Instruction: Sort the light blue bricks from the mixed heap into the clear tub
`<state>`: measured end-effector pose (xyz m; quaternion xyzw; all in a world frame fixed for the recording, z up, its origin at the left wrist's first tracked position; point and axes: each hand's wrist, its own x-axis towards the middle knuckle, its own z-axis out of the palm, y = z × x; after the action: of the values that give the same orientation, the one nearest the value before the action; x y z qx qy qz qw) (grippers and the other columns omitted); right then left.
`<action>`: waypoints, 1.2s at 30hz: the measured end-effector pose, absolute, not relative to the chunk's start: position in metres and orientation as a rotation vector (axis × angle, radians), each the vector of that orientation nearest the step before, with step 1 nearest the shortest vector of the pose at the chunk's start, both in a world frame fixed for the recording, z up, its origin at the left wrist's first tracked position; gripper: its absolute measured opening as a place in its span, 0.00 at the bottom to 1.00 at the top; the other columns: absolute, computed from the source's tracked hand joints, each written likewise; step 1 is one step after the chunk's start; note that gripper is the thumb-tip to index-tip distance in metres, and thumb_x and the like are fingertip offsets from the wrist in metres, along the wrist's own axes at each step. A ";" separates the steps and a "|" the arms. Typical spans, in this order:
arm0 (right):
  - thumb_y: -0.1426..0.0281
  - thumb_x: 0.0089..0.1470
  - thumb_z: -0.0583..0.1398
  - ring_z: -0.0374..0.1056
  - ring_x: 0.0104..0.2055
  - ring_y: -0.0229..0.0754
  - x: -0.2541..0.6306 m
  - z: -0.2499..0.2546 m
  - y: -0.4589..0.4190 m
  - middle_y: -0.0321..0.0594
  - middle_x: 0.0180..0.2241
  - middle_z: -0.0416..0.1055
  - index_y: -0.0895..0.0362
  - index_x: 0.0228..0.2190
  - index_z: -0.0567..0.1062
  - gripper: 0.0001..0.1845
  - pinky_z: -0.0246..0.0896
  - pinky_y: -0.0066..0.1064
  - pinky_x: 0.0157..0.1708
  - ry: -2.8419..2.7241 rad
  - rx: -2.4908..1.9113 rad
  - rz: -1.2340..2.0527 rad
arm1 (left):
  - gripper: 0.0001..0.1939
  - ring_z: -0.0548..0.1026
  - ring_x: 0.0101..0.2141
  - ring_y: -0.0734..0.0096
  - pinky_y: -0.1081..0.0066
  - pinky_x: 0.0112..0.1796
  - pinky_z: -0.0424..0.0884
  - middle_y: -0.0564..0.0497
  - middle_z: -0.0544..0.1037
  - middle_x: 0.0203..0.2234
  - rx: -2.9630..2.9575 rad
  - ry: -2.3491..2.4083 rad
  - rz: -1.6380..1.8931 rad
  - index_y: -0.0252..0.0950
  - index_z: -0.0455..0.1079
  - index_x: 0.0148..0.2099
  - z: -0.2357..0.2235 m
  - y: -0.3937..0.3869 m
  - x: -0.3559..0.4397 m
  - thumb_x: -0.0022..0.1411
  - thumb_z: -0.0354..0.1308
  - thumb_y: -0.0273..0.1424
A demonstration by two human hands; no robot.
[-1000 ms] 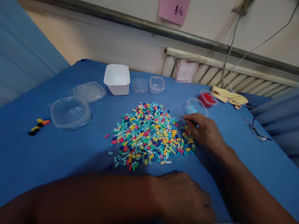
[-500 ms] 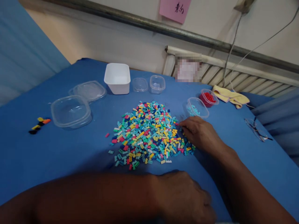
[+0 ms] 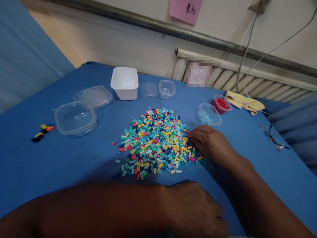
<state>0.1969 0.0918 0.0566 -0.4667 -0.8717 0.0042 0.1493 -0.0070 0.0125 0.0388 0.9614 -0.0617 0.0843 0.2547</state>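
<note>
A heap of small toy bricks in turquoise, yellow, pink, green, navy and white covers the middle of the blue table. Over its right edge is my right hand, palm down, thumb and fingers drawn together with the tips against the bricks. What may be between the tips is too small to make out. Close to me, below the heap, rests my left hand, back upward and fingers curled under. Whatever it may hold is hidden. Beyond the right hand stands a clear tub with turquoise bricks, beside another tub of red bricks.
At the back are a white bin, a small clear tub and its lid. A large clear tub and lid lie left, near black, yellow and orange pieces. Glasses and a yellow cloth are right.
The fingertips of my right hand have shifted slightly left along the heap's right edge. My left hand has hardly moved.
</note>
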 end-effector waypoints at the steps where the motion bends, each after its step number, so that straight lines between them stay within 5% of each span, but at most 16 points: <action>1: 0.75 0.70 0.61 0.78 0.46 0.52 0.195 0.058 0.091 0.46 0.45 0.84 0.52 0.44 0.86 0.12 0.73 0.42 0.47 -2.520 -1.334 0.013 | 0.10 0.77 0.35 0.64 0.61 0.21 0.58 0.53 0.77 0.38 2.612 -0.167 0.229 0.39 0.76 0.46 0.039 0.012 -0.007 0.76 0.57 0.39; 10: 0.76 0.68 0.61 0.78 0.44 0.46 0.194 0.067 0.089 0.45 0.43 0.81 0.54 0.46 0.82 0.11 0.74 0.37 0.45 -2.407 -1.260 0.135 | 0.08 0.76 0.34 0.63 0.61 0.20 0.59 0.54 0.76 0.36 2.628 -0.179 0.209 0.40 0.76 0.47 0.038 0.012 -0.006 0.75 0.58 0.37; 18: 0.71 0.66 0.65 0.79 0.42 0.51 0.243 0.077 0.123 0.46 0.40 0.82 0.55 0.43 0.83 0.05 0.76 0.43 0.43 -1.912 -1.384 -0.362 | 0.12 0.75 0.32 0.65 0.62 0.19 0.55 0.53 0.76 0.35 2.643 -0.175 0.299 0.39 0.75 0.44 0.041 0.012 -0.008 0.77 0.57 0.39; 30: 0.80 0.67 0.56 0.80 0.53 0.51 0.184 0.036 0.132 0.46 0.52 0.85 0.54 0.49 0.86 0.21 0.76 0.44 0.54 -2.342 -1.237 0.013 | 0.11 0.76 0.33 0.65 0.61 0.20 0.58 0.53 0.78 0.37 2.642 -0.178 0.275 0.40 0.75 0.44 0.041 0.011 -0.007 0.77 0.57 0.39; 36: 0.76 0.68 0.58 0.80 0.49 0.53 0.198 0.040 0.125 0.48 0.48 0.85 0.54 0.49 0.86 0.17 0.75 0.46 0.54 -2.364 -1.358 0.050 | 0.10 0.77 0.35 0.63 0.60 0.22 0.64 0.53 0.78 0.38 2.642 -0.179 0.196 0.40 0.77 0.48 0.045 0.012 -0.007 0.77 0.56 0.37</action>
<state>0.1979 0.1249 0.0399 -0.4874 -0.8484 0.0181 0.2056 -0.0065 0.0125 0.0446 0.9658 -0.0654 0.0717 0.2405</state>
